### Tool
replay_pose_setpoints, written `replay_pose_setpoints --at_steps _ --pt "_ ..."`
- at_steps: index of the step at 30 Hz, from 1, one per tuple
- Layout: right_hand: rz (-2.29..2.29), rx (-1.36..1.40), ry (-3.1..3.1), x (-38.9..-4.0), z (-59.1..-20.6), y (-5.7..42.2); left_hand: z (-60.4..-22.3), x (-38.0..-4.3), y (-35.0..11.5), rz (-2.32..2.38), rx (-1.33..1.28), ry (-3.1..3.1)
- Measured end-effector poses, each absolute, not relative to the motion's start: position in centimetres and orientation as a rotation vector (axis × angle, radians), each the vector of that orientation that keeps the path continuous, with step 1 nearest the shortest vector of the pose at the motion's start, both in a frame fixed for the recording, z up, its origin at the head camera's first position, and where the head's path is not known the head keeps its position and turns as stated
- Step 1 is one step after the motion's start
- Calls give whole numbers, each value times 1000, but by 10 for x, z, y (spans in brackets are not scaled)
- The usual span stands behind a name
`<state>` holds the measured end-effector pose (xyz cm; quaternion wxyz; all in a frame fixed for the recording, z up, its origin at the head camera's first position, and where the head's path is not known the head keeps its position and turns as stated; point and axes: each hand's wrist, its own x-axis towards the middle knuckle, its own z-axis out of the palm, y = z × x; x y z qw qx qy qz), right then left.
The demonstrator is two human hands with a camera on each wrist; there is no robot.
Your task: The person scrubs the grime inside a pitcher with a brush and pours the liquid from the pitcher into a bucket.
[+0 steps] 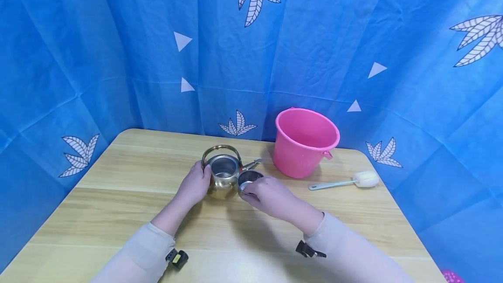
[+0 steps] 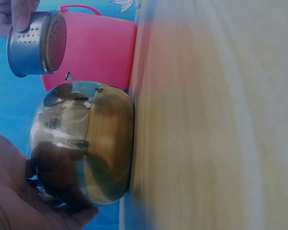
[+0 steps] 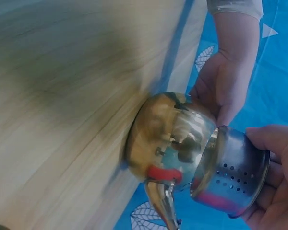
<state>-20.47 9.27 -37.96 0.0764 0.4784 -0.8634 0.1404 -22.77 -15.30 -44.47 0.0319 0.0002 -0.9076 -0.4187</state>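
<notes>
A shiny gold-coloured metal teapot (image 1: 222,192) stands lidless on the table, its arched handle (image 1: 221,146) upright and its spout (image 1: 251,165) to the right. My left hand (image 1: 195,183) grips its left side, thumb near the rim by the handle's base. Just right of the teapot, my right hand (image 1: 271,195) pinches a perforated metal tea strainer (image 1: 249,176) by its rim. In the left wrist view the strainer (image 2: 30,55) is raised off the table, with its holed base showing. Small holes also dot the strainer's wall (image 3: 233,167) in the right wrist view.
Behind and right of the teapot stands a pink bucket (image 1: 302,160). Farther right lies a brush (image 1: 366,179) with a white head and pale green handle (image 1: 332,185). A blue patterned curtain (image 1: 235,56) hangs along the edges of the wooden table (image 1: 157,165).
</notes>
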Motion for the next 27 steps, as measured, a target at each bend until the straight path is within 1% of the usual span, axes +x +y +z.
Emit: replay_pose_setpoints --at_steps 19,27 --pt "311 1434 -2646 -199 -393 109 -445 -229 -152 -1280 11 -2793" --pt "163 1441 -2645 -197 -401 116 -445 -228 -152 -1281 13 -2792"
